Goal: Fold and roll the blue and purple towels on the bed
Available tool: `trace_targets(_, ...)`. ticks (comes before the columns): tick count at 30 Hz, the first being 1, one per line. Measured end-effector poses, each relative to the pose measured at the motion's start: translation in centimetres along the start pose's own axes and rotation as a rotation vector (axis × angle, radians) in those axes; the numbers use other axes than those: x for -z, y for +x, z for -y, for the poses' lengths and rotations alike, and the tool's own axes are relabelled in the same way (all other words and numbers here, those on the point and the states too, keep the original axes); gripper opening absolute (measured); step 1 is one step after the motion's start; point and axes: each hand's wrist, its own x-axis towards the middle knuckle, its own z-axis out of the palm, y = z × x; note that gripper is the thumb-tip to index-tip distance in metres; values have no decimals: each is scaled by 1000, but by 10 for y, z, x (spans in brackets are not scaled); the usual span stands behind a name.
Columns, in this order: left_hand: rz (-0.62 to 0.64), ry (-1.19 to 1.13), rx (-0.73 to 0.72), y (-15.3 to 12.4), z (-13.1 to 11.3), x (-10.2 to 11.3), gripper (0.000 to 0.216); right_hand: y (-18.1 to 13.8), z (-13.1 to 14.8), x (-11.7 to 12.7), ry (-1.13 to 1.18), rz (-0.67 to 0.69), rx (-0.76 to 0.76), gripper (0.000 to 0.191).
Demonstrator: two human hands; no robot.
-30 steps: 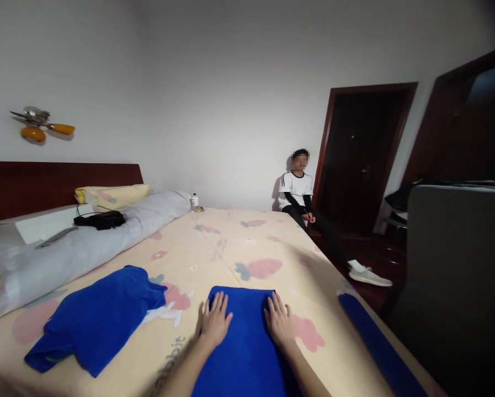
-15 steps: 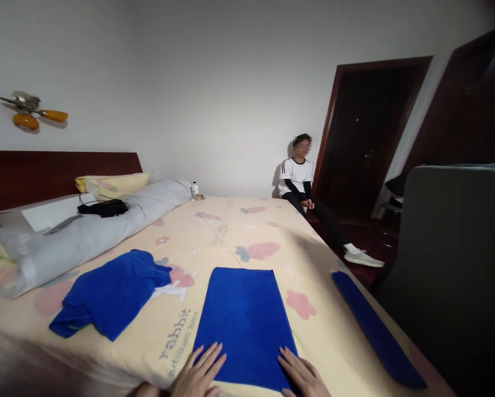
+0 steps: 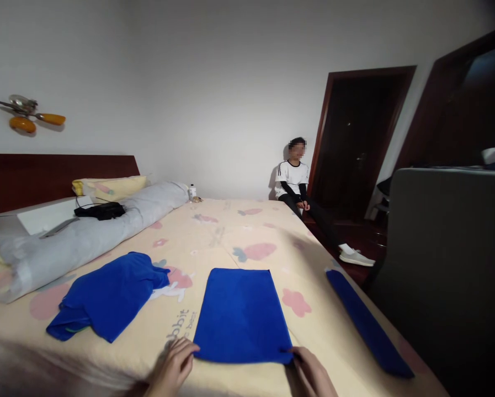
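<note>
A blue folded cloth point(image 3: 242, 314) lies in front of me on the bed, roughly rectangular and smooth. My left hand point(image 3: 175, 364) pinches its near left corner, fingers curled together. At the near right corner, my right hand point(image 3: 313, 370) grips the edge between thumb and fingers. To the left rests a crumpled blue cloth point(image 3: 108, 298), loosely heaped, with no hand on it. Over by the right edge of the bed lies a long narrow strip of folded blue cloth point(image 3: 367, 322).
The bed point(image 3: 214, 242) has a printed sheet. Along its left side run a rolled grey quilt point(image 3: 106, 242), a white box point(image 3: 44, 218) and a yellow pillow point(image 3: 115, 186). A person point(image 3: 292, 179) sits at the far corner. A dark panel point(image 3: 450, 264) stands at right.
Both hands have gone from lying flat on the middle cloth to pinching its near corners. The cloth's near edge now sits farther from me. The view has shifted slightly.
</note>
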Motion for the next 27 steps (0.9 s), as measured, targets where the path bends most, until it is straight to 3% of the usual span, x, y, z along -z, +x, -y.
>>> trace_targets(5, -96, -119, 282, 23, 9, -20, 32, 27, 13, -11, 87, -97, -142, 35)
trace_targets(8, -115, -64, 256, 29, 20, -36, 42, 36, 3, -21, 11, -126, -145, 34)
trace_targets(11, -95, 115, 213, 27, 25, -47, 46, 34, -7, -26, -231, -168, -50, 27)
trace_targets(14, -101, 344, 257, 25, 12, -50, 48, 29, -11, -32, -512, -270, 8, 25)
trace_targets(17, -114, 421, 236, 30, -18, -56, 54, 26, -1, -49, -574, -313, 103, 31)
trace_targets(19, -40, 354, 68, 33, -42, -65, 56, 26, 13, -65, -530, -221, 241, 38)
trace_targets(22, 154, 231, -184, 36, -67, -76, 61, 26, 31, -81, -474, 54, 416, 53)
trace_targets(24, 251, 200, -196, 35, -68, -73, 66, 24, 31, -78, -479, 184, 422, 58)
trace_targets(27, 345, 202, -80, 28, -43, -53, 62, 17, 10, -55, -517, 212, 277, 56)
